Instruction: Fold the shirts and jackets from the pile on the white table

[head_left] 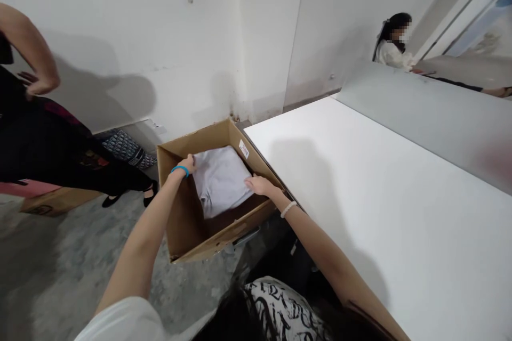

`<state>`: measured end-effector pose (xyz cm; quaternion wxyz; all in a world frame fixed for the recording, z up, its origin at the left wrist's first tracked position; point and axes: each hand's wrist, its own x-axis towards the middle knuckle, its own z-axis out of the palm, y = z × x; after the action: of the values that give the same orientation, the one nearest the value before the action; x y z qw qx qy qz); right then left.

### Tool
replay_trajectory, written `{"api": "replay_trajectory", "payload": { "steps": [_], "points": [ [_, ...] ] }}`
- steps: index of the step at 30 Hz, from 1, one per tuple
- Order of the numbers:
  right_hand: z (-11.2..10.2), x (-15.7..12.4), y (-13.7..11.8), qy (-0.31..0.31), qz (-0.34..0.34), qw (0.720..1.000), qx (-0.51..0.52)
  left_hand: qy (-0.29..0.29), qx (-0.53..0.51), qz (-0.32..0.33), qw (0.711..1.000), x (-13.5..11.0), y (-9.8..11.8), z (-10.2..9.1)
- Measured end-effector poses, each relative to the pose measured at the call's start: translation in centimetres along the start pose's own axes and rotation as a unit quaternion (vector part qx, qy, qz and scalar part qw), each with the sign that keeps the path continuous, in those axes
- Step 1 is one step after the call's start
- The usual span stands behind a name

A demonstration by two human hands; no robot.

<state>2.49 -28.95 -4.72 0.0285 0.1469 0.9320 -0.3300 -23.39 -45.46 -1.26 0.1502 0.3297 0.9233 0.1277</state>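
Observation:
An open cardboard box (pixel 182 224) stands on the floor beside a white table. Inside it lies a folded pale grey garment (pixel 222 178). My left hand (pixel 188 163), with a blue band on the wrist, grips the garment's left edge with curled fingers. My right hand (pixel 259 185), with a white bead bracelet on the wrist, rests on the garment's right edge, fingers closed over the cloth.
The white table (pixel 380 197) fills the right side, with a grey panel (pixel 432 112) behind it. A person in black (pixel 48 144) stands at the left on the concrete floor, near a flat cardboard box (pixel 56 201). Another person (pixel 394 45) stands far right by the wall.

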Motion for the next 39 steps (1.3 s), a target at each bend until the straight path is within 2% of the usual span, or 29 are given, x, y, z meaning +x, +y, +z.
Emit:
{"api": "replay_trajectory", "payload": {
  "steps": [4, 7, 9, 12, 15, 17, 18, 20, 22, 23, 25, 28, 30, 32, 35, 37, 39],
  "points": [
    [-0.1, -1.2, 1.1, -0.022, -0.008, 1.000, -0.016, -0.072, 0.108, -0.035, 0.991, 0.2, 1.7, 2.5],
    [-1.4, -3.4, 0.9, 0.013, -0.052, 0.999, -0.002, -0.076, 0.169, 0.001, 0.983, 0.5, 5.4, 2.3],
    [-2.8, -5.8, 0.5, 0.071, -0.070, 0.994, 0.045, -0.056, 0.197, 0.056, 0.977, 0.7, 9.6, 1.2],
    [-5.0, -10.9, 0.4, 0.193, -0.037, 0.968, 0.154, -0.006, 0.231, 0.188, 0.955, -0.1, 18.6, -0.6],
    [-6.5, -17.6, 1.6, 0.339, 0.049, 0.911, 0.231, 0.075, 0.252, 0.366, 0.893, -2.5, 28.6, -0.9],
    [-6.9, -22.7, 3.6, 0.443, 0.116, 0.859, 0.231, 0.114, 0.230, 0.488, 0.834, -4.5, 34.8, 0.5],
    [-7.0, -25.6, 4.9, 0.491, 0.152, 0.831, 0.212, 0.124, 0.205, 0.548, 0.802, -5.6, 37.6, 1.9],
    [-6.9, -32.1, 7.8, 0.562, 0.241, 0.778, 0.144, 0.120, 0.135, 0.653, 0.736, -8.0, 42.6, 5.8],
    [-6.4, -39.5, 10.6, 0.581, 0.379, 0.719, 0.046, 0.089, 0.052, 0.727, 0.679, -10.9, 46.2, 10.9],
    [-6.1, -43.3, 11.7, 0.575, 0.453, 0.681, -0.001, 0.063, 0.015, 0.749, 0.659, -12.4, 47.4, 13.7],
    [-5.6, -50.8, 13.3, 0.560, 0.572, 0.596, -0.064, 0.004, -0.038, 0.771, 0.635, -15.5, 48.4, 19.1],
    [-5.6, -60.7, 14.0, 0.570, 0.653, 0.491, -0.092, -0.059, -0.052, 0.778, 0.624, -18.8, 47.7, 25.6],
    [-5.9, -65.9, 13.9, 0.574, 0.685, 0.437, -0.106, -0.082, -0.044, 0.774, 0.626, -19.8, 46.9, 28.3],
    [-6.1, -69.7, 13.7, 0.576, 0.707, 0.392, -0.123, -0.097, -0.037, 0.770, 0.629, -19.9, 46.4, 29.6],
    [-6.3, -73.0, 13.9, 0.571, 0.733, 0.340, -0.149, -0.103, -0.041, 0.768, 0.630, -19.6, 46.3, 29.9],
    [-6.1, -73.9, 14.4, 0.545, 0.758, 0.319, -0.162, -0.097, -0.049, 0.769, 0.630, -19.5, 46.4, 29.5],
    [-5.8, -74.0, 15.0, 0.514, 0.779, 0.319, -0.166, -0.093, -0.055, 0.768, 0.631, -19.6, 46.4, 29.3]
  ]
}}
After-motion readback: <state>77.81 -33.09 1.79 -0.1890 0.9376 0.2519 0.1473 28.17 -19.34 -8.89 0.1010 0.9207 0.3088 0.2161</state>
